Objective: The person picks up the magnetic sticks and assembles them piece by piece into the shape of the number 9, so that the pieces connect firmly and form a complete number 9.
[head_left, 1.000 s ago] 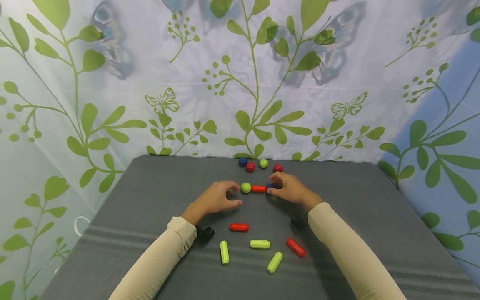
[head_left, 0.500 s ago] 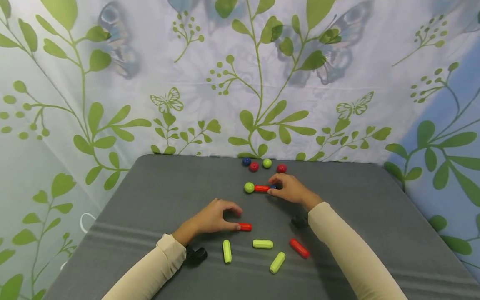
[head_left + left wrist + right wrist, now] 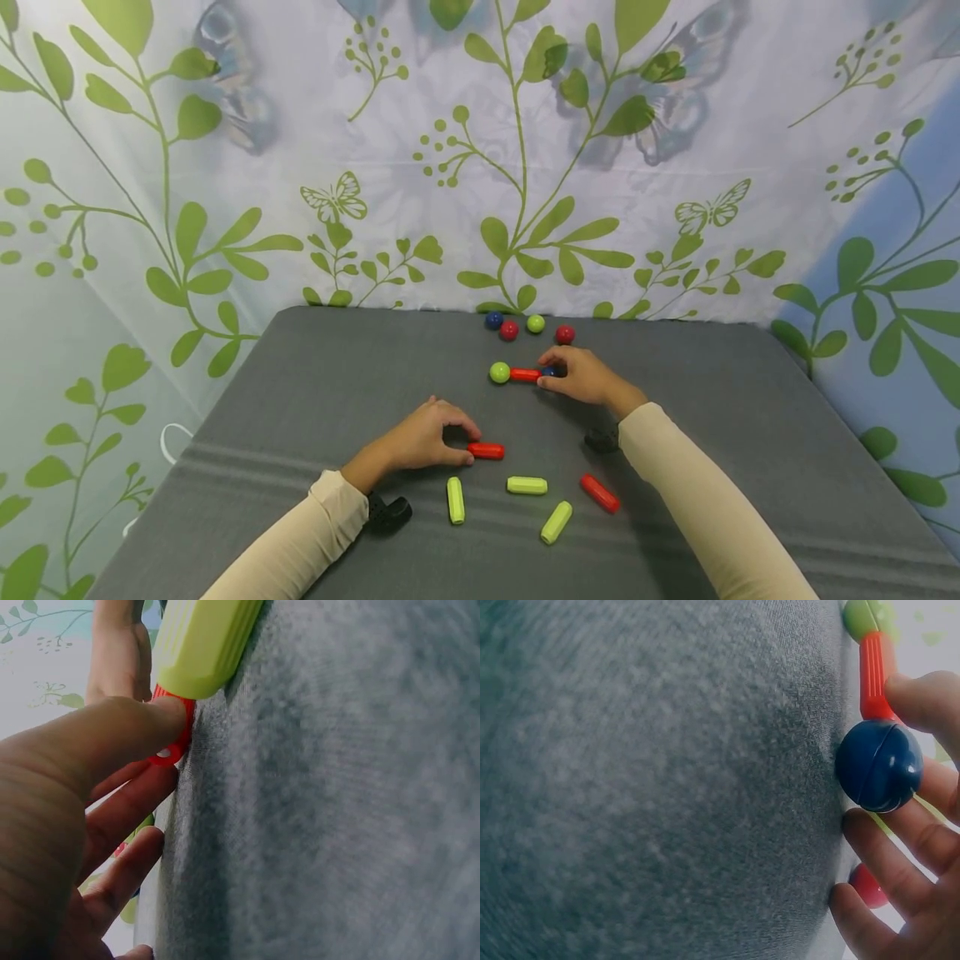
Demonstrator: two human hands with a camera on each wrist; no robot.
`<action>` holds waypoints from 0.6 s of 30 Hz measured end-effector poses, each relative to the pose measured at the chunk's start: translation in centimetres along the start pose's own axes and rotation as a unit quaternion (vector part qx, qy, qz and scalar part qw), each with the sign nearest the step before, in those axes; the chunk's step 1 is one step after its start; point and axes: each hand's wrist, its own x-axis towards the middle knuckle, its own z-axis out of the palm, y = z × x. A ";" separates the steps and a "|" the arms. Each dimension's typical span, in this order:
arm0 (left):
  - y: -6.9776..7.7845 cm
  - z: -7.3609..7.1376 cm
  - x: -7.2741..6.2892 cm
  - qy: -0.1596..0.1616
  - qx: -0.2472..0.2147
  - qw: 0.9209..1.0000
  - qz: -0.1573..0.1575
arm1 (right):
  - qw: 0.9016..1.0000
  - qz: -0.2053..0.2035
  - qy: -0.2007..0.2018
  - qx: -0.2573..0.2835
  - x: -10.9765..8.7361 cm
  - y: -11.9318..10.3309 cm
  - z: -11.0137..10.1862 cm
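My left hand (image 3: 423, 437) pinches the left end of a loose red rod (image 3: 489, 451) on the table; in the left wrist view the thumb lies on this ribbed rod (image 3: 184, 735). Farther back, a green ball (image 3: 499, 372), a second red rod (image 3: 524, 375) and a blue ball (image 3: 877, 766) form one joined bar. My right hand (image 3: 587, 381) holds its blue end, thumb against the rod and fingers around the ball's far side. The right fingers partly hide the blue ball in the head view.
Behind the bar lie a blue ball (image 3: 494, 320), two red balls (image 3: 509, 331) and a green ball (image 3: 536, 324). Several yellow-green rods (image 3: 527, 485) and one more red rod (image 3: 600, 493) lie nearer on the grey table (image 3: 300, 375). A patterned curtain (image 3: 420, 208) hangs behind.
My left hand has moved from beside the green ball toward me, to the loose red rod, and now grips its end. My right hand stays at the blue ball.
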 end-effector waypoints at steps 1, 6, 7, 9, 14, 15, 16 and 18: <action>0.0 0.1 0.0 0.001 0.003 1.000 0.002 | 1.000 0.001 0.000 -0.001 0.0 0.0 0.0; -0.2 0.3 0.0 0.010 0.019 1.000 0.012 | 1.000 0.004 -0.002 0.000 -0.2 -0.2 0.0; -0.1 0.3 0.0 0.012 0.022 1.000 0.011 | 1.000 0.004 -0.002 0.000 -0.2 -0.2 0.0; -0.1 0.4 0.0 0.014 0.023 1.000 0.007 | 1.000 0.004 -0.004 -0.001 -0.3 -0.2 0.0; -0.2 0.5 0.0 0.021 0.022 1.000 0.002 | 1.000 0.001 -0.004 -0.002 -0.4 -0.3 0.0; -0.2 0.4 0.0 0.024 0.020 0.999 0.001 | 1.000 0.001 -0.003 -0.002 -0.4 -0.3 0.0; -0.2 0.4 0.0 0.029 0.018 0.999 0.001 | 1.000 0.000 -0.003 -0.001 -0.4 -0.4 0.0; -0.4 0.4 0.1 0.043 0.009 0.999 0.006 | 1.000 -0.002 -0.001 0.000 -0.4 -0.4 0.0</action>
